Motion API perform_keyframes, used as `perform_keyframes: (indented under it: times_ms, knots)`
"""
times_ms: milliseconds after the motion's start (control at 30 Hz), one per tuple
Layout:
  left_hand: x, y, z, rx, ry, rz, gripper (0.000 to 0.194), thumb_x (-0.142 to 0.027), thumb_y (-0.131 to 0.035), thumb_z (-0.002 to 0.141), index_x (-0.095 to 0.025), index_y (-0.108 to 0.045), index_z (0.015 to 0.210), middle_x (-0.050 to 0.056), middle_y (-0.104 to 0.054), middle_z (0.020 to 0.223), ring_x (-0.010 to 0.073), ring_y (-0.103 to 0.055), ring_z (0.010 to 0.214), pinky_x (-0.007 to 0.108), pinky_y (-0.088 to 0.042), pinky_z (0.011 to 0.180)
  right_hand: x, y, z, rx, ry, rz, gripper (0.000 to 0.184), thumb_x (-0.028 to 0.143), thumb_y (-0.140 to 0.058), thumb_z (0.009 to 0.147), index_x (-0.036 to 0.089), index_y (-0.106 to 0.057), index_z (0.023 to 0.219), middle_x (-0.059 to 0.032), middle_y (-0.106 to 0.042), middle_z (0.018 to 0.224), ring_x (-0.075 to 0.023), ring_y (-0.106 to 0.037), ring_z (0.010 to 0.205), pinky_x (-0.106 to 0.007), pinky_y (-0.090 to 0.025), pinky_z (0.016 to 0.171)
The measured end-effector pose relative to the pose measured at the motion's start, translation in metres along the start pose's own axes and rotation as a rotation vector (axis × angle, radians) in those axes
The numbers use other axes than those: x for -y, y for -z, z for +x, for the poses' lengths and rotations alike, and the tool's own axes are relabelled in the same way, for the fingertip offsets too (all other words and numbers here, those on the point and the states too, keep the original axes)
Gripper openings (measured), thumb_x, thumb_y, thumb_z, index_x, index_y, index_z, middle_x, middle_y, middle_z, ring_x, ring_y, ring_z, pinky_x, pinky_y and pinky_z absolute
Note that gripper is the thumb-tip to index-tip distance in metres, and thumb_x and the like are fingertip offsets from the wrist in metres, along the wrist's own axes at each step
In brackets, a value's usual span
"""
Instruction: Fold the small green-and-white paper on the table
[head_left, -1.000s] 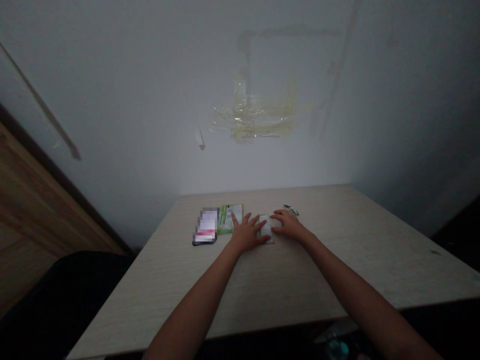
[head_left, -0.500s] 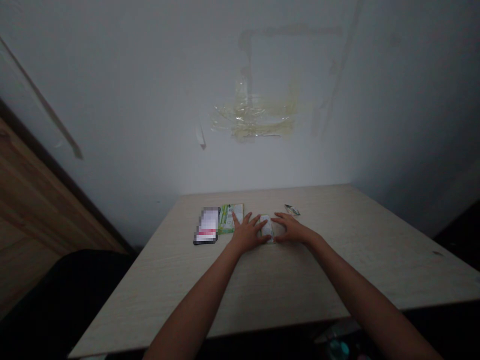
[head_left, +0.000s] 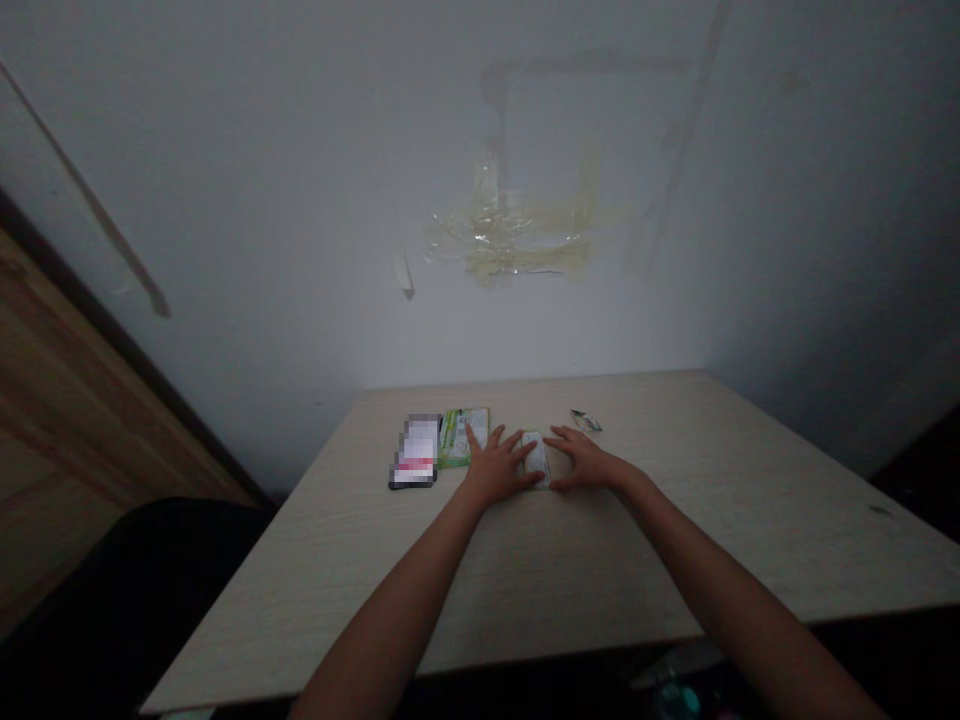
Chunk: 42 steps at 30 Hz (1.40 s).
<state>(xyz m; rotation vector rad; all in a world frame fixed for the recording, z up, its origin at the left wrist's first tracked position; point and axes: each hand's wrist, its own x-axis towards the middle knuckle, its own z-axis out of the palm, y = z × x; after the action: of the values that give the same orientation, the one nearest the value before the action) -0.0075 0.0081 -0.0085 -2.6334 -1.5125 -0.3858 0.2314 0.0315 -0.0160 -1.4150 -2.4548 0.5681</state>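
A small pale printed packet or card (head_left: pixel 535 457) lies flat on the table between my hands; its exact kind is too dim to tell. My left hand (head_left: pixel 495 468) rests with fingers spread, thumb and a finger on the packet's left side. At its right edge, my right hand (head_left: pixel 585 460) has its fingers apart, their tips at or close to the edge. Just left of my left hand lies a green and white printed packet (head_left: pixel 463 437), partly behind a finger. A phone-shaped dark-edged item (head_left: pixel 416 455), its face pixelated, sits beside that packet.
Behind my right hand lies a small torn-looking scrap (head_left: pixel 586 420). The light wooden table (head_left: pixel 337 560) meets a wall (head_left: pixel 322 200) with peeling clear tape (head_left: pixel 517 240). A black chair-like shape (head_left: pixel 150 590) stands at the left. Something teal (head_left: pixel 679 700) shows below the table's front edge.
Both hands stay in the same pose around the pale packet. The whole view has shifted very slightly; nothing on the table has visibly moved.
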Motion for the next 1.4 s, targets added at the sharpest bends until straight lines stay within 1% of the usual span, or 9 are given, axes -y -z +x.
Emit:
perform_keyframes:
  times_ms: [300, 467, 533, 667, 700, 767, 1000, 1233, 1400]
  knots:
    - [-0.001, 0.001, -0.001, -0.005, 0.011, -0.005, 0.063, -0.075, -0.042, 0.084, -0.047, -0.045, 0.140, -0.001, -0.045, 0.151, 0.0389, -0.027, 0.143, 0.079, 0.019, 0.101, 0.002, -0.001, -0.004, -0.029, 0.013, 0.001, 0.099, 0.056, -0.079, 0.062, 0.021, -0.042, 0.147, -0.0165, -0.024, 0.159, -0.0339, -0.019, 0.147, -0.049, -0.020, 0.119]
    - [-0.003, 0.004, -0.001, -0.004, 0.016, -0.009, 0.062, -0.074, -0.041, 0.084, -0.047, -0.045, 0.140, -0.002, -0.045, 0.151, 0.0387, -0.028, 0.143, 0.079, 0.017, 0.102, -0.004, -0.003, -0.002, -0.087, 0.047, 0.045, 0.093, 0.055, -0.082, 0.060, 0.022, -0.050, 0.142, -0.0159, -0.033, 0.156, -0.0337, -0.026, 0.145, -0.051, -0.023, 0.117]
    - [-0.003, 0.004, -0.001, -0.004, 0.017, -0.008, 0.063, -0.075, -0.041, 0.084, -0.047, -0.045, 0.140, -0.001, -0.046, 0.151, 0.0384, -0.028, 0.142, 0.079, 0.016, 0.102, -0.008, -0.003, 0.000, -0.135, 0.076, 0.063, 0.081, 0.052, -0.082, 0.063, 0.023, -0.058, 0.134, -0.0154, -0.041, 0.151, -0.0322, -0.033, 0.142, -0.050, -0.026, 0.116]
    - [-0.002, 0.003, -0.001, 0.007, 0.024, 0.000, 0.064, -0.076, -0.041, 0.084, -0.046, -0.045, 0.140, -0.001, -0.045, 0.151, 0.0383, -0.029, 0.142, 0.080, 0.014, 0.102, -0.012, -0.003, 0.003, -0.237, 0.115, 0.096, 0.032, 0.039, -0.071, 0.080, 0.025, -0.073, 0.109, -0.0114, -0.056, 0.136, -0.0263, -0.050, 0.128, -0.047, -0.033, 0.112]
    - [-0.002, 0.003, -0.001, 0.009, 0.022, 0.000, 0.064, -0.076, -0.040, 0.084, -0.046, -0.045, 0.140, -0.001, -0.045, 0.151, 0.0383, -0.028, 0.142, 0.080, 0.014, 0.102, -0.012, -0.003, 0.003, -0.254, 0.127, 0.101, 0.025, 0.036, -0.068, 0.083, 0.025, -0.075, 0.103, -0.0105, -0.058, 0.133, -0.0254, -0.052, 0.125, -0.046, -0.034, 0.111]
    - [-0.002, 0.003, -0.001, 0.007, 0.016, -0.003, 0.064, -0.076, -0.040, 0.084, -0.046, -0.046, 0.140, -0.001, -0.045, 0.151, 0.0381, -0.028, 0.142, 0.081, 0.014, 0.102, -0.011, -0.003, 0.003, -0.271, 0.152, 0.105, 0.018, 0.033, -0.065, 0.085, 0.026, -0.077, 0.096, -0.0094, -0.060, 0.130, -0.0247, -0.054, 0.122, -0.045, -0.036, 0.110]
    - [-0.003, 0.003, 0.000, 0.013, 0.036, -0.007, 0.063, -0.075, -0.042, 0.083, -0.046, -0.046, 0.139, -0.001, -0.044, 0.152, 0.0384, -0.027, 0.142, 0.080, 0.015, 0.103, -0.011, -0.005, 0.005, -0.305, 0.141, 0.075, 0.015, 0.033, -0.066, 0.084, 0.029, -0.079, 0.091, -0.0080, -0.061, 0.127, -0.0249, -0.055, 0.119, -0.046, -0.037, 0.108]
    - [-0.002, 0.002, 0.000, 0.008, 0.027, -0.012, 0.064, -0.076, -0.042, 0.083, -0.047, -0.045, 0.140, -0.002, -0.045, 0.151, 0.0388, -0.029, 0.142, 0.081, 0.014, 0.101, -0.010, -0.009, 0.013, -0.355, 0.063, 0.036, 0.018, 0.034, -0.064, 0.085, 0.028, -0.078, 0.094, -0.0083, -0.062, 0.127, -0.0256, -0.054, 0.119, -0.047, -0.036, 0.108]
    - [-0.002, 0.002, 0.001, 0.019, 0.028, -0.011, 0.065, -0.077, -0.041, 0.082, -0.048, -0.044, 0.140, -0.001, -0.044, 0.152, 0.0382, -0.028, 0.142, 0.081, 0.013, 0.102, -0.010, -0.010, 0.018, -0.379, 0.027, 0.002, 0.020, 0.034, -0.061, 0.086, 0.028, -0.078, 0.096, -0.0080, -0.062, 0.125, -0.0247, -0.054, 0.118, -0.045, -0.037, 0.107]
